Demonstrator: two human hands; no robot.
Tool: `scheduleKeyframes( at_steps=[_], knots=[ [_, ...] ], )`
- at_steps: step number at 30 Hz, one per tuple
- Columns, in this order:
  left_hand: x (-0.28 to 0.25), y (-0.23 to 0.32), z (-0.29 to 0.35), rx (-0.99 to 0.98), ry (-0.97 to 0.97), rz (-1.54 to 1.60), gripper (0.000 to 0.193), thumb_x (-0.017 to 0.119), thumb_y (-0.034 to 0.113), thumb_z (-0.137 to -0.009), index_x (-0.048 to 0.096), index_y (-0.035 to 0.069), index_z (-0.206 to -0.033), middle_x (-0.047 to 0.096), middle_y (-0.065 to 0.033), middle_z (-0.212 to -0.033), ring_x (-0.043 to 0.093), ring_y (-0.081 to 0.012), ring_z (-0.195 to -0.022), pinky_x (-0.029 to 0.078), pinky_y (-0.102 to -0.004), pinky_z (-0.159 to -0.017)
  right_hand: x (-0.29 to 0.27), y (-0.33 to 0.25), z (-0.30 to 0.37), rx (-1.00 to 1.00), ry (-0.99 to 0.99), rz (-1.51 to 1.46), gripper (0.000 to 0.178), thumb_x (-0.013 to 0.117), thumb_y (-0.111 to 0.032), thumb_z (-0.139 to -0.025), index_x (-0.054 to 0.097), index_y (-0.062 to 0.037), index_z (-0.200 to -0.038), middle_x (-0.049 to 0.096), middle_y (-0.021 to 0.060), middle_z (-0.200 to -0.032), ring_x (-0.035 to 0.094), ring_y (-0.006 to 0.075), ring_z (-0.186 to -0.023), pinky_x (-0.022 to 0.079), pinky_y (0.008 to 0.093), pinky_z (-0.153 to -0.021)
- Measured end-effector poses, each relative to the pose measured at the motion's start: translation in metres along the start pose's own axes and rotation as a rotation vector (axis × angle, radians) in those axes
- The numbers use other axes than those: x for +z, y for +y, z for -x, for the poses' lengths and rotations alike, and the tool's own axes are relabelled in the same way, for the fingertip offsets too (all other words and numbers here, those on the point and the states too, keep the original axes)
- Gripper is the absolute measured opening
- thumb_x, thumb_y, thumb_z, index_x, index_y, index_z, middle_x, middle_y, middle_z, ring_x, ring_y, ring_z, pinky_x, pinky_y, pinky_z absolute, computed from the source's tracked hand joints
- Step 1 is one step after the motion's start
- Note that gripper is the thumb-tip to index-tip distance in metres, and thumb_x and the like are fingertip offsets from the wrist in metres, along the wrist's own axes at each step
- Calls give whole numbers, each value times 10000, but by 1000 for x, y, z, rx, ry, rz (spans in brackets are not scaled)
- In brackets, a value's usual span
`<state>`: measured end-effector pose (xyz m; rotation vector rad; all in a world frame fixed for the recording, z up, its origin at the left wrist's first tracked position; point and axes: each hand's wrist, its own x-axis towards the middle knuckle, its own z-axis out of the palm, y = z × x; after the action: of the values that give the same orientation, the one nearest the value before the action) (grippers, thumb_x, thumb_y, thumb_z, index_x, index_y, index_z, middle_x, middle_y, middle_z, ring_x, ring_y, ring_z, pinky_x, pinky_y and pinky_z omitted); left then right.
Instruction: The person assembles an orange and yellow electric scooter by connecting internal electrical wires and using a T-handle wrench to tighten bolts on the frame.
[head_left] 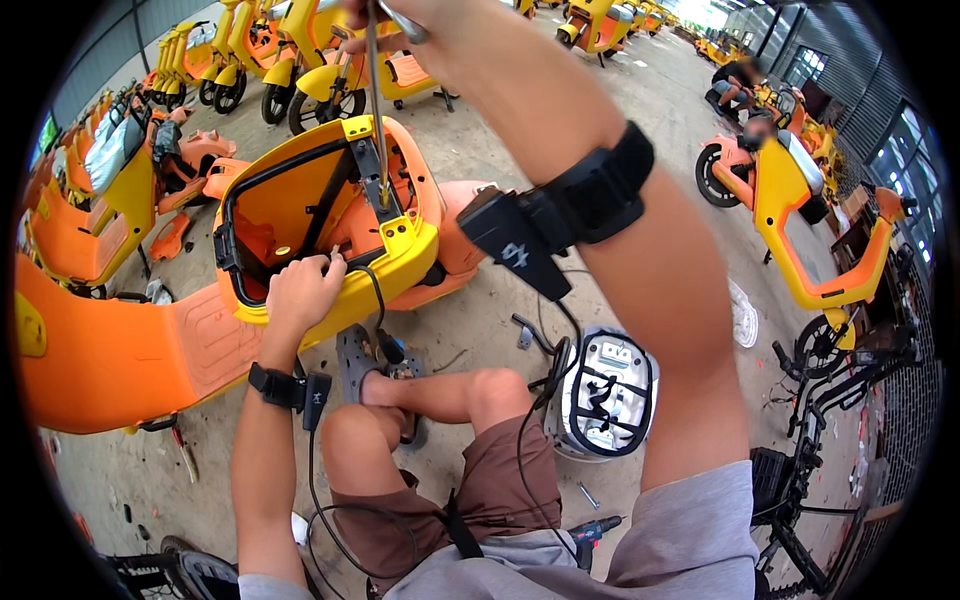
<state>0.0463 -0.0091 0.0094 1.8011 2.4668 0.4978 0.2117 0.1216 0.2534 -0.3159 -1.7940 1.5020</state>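
Note:
A yellow and orange scooter body (345,285) lies across my front, its black-framed opening facing up. My right hand (395,18) is raised at the top edge of the picture, partly cut off, closed around a long-shafted metal wrench (374,95). The wrench's shaft runs down to a yellow bracket (397,236) at the corner of the opening, where its tip meets a fastener. My left hand (303,288) is curled over the near rim of the opening; some fingertips are hidden inside. Close beside it, a black cable (379,300) hangs out, ending in a plug.
A silver-grey scooter seat (605,392) lies upside down on the floor to my right. Near my legs lie a bolt (589,495) and a power drill (596,528). Several scooters (800,215) stand around, and a person (738,85) crouches at the far right. Black frame parts (795,480) stand lower right.

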Motion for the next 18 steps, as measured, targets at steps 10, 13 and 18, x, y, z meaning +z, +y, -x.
scheduleKeyframes(
  at_steps=[10,13,18],
  knots=[
    [4,14,-7,52,60,30,496,452,443,-934,752,53,-866,705,-227,-830,688,-408,-814,528,-511,-759,24,11,7,-615,698,674,288,459,-147,-877,691,7,-949,678,262,-880,648,382,-899,323,431,-1108],
    [6,8,-6,57,64,7,510,449,442,-936,746,35,-855,698,-234,-797,689,-408,-777,532,-510,-735,0,5,12,-646,415,698,241,469,-139,-888,675,-18,-921,683,206,-798,668,365,-786,390,435,-1038],
    [7,6,-3,66,90,12,483,465,414,-938,736,31,-826,690,-239,-768,688,-403,-745,539,-492,-693,7,16,-2,-1192,591,884,199,499,-204,-959,624,-49,-953,623,167,-643,644,368,-628,480,461,-571]
  ],
)
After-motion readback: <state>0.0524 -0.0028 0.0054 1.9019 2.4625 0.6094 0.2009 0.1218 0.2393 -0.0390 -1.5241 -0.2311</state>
